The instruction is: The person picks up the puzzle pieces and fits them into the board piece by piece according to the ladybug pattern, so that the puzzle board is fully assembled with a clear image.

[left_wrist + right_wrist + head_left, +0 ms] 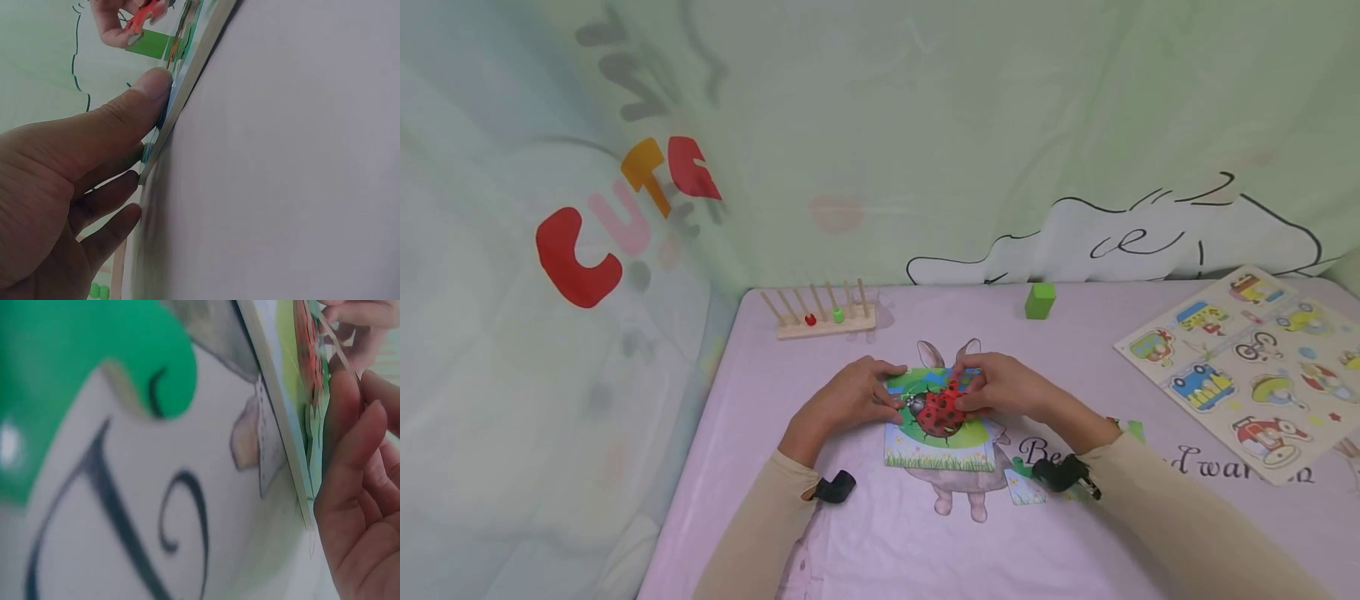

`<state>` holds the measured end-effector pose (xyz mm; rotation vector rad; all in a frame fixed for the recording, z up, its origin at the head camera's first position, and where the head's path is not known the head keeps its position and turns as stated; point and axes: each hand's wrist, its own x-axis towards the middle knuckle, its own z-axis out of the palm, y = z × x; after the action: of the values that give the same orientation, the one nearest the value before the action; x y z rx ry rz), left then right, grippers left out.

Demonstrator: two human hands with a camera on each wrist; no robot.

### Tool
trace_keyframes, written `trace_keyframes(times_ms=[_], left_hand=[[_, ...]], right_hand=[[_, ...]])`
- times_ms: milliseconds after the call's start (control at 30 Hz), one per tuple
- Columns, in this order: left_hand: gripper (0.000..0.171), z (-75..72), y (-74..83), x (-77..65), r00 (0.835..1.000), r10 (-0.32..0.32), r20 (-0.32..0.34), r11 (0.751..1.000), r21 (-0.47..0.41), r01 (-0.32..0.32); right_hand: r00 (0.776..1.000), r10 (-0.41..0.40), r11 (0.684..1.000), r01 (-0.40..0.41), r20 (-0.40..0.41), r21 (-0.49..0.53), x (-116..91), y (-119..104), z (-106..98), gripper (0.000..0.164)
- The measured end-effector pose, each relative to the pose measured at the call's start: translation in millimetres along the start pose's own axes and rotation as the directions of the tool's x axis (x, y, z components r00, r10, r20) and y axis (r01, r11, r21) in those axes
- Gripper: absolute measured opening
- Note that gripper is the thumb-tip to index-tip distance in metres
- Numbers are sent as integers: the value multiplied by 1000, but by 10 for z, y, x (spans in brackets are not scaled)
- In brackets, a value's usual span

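Note:
A square ladybug jigsaw puzzle (940, 460) lies on the cloth between both hands. My left hand (859, 393) rests along its left side; in the left wrist view the thumb (153, 84) presses on the top face while the other fingers touch the edge with little bend. With thumb and fingertips, my right hand (1007, 385) pinches a red puzzle piece (145, 16) with dark spots over the ladybug's upper right part. That piece is tilted up from the picture, and the fingers partly cover it.
Loose puzzle pieces (1026, 487) lie under and beside the right wrist. A wooden peg stand (827, 327) with a red and a green bead stands at the back left. Behind the puzzle is a green block (1040, 302); a vehicle puzzle board (1217, 343) lies at right.

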<state>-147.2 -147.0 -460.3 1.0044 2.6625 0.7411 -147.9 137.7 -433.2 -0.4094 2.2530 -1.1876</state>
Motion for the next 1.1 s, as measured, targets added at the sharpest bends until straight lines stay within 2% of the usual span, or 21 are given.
trace_keyframes(times_ms=[133,367,533,767,1100], left_hand=[[25,-8,-3,2,1000,8,-3,1000,-2,-8],[25,0,-19,15,1000,27,-9,1000,1,-27],[25,-7,-15,14,1000,27,-6,1000,-6,-27],[25,-7,-21,12,999,35,-12,999,5,-35],[25,-4,-15,13,1000,13,-2,1000,-22,-13]], right_hand=[[1000,6,1000,-6,-4,16,51,-11,67,30],[999,38,999,-38,-19,22,94,-45,162,21],[998,49,999,-50,-24,-19,115,-42,206,17],[994,77,989,-86,-83,-118,126,-80,243,17],[977,158,976,-176,-140,-131,139,-138,293,20]])
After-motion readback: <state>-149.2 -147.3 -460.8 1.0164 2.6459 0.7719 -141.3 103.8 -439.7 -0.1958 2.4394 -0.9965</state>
